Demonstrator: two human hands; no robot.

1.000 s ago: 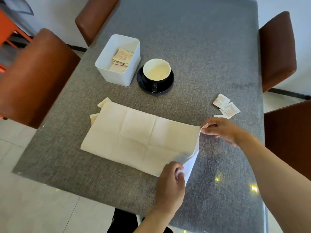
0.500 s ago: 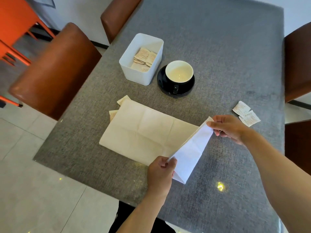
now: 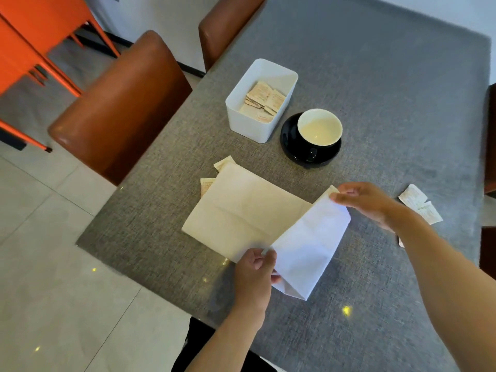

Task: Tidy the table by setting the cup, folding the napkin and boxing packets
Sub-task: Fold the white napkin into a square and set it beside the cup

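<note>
A cream napkin lies on the grey table, its right end lifted off the surface. My left hand pinches the near right corner; my right hand pinches the far right corner. A white cup stands on a black saucer beyond the napkin. The white box to the cup's left holds several packets. Two loose packets lie right of my right hand. Two more packets poke out from under the napkin's left edge.
Brown chairs stand along the table's left side, with another chair farther back. Orange furniture is at the far left. Dark chair edges show at the right. The table's near edge runs just in front of my left hand.
Both hands have raised the napkin's right end higher and carried it leftward over the flat part. The view has shifted so the table sits farther right in frame.
</note>
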